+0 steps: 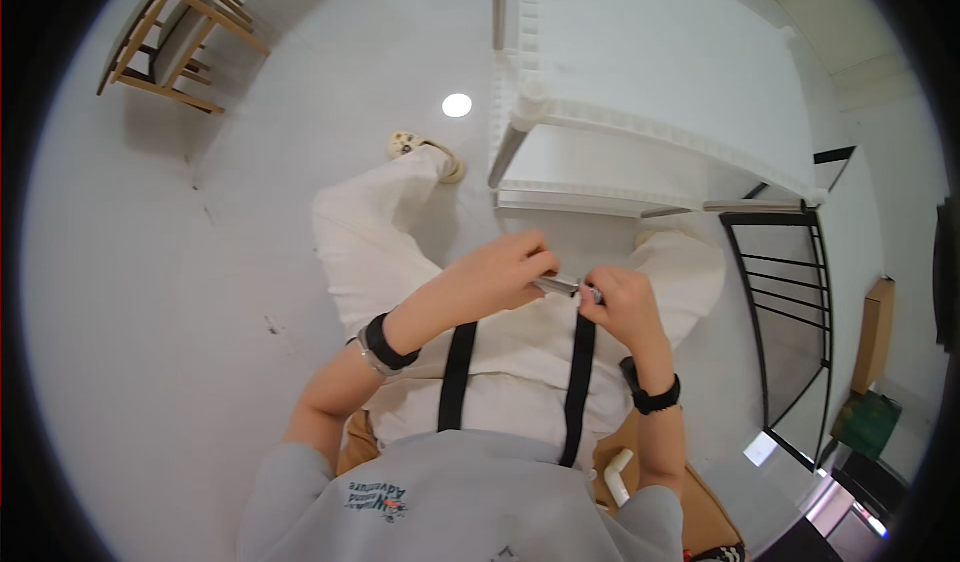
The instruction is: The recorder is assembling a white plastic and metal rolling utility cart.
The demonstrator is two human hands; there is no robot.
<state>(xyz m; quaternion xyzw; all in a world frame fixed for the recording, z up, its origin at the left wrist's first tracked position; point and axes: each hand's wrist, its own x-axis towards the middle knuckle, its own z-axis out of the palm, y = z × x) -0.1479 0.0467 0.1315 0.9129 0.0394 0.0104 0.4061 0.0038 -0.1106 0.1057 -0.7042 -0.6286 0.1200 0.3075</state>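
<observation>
In front of my lap, a short silvery metal piece (556,285) spans the gap between my hands. My left hand (515,274) is closed, pinching its left end with the fingertips. The fingers of my right hand (622,304) curl around its other end, where a bit of silver shows by the thumb. I cannot make out whether this is one part or two joined, nor its exact kind. Both hands are above my light trousers (500,347), between two black straps (577,382).
A white shelf unit (640,132) with round corner posts stands ahead and right. Further right is a black metal rack (790,292), with a brown box (876,337) beyond. A wooden chair (185,47) is at far left. A bent white piece (617,477) lies by my right hip.
</observation>
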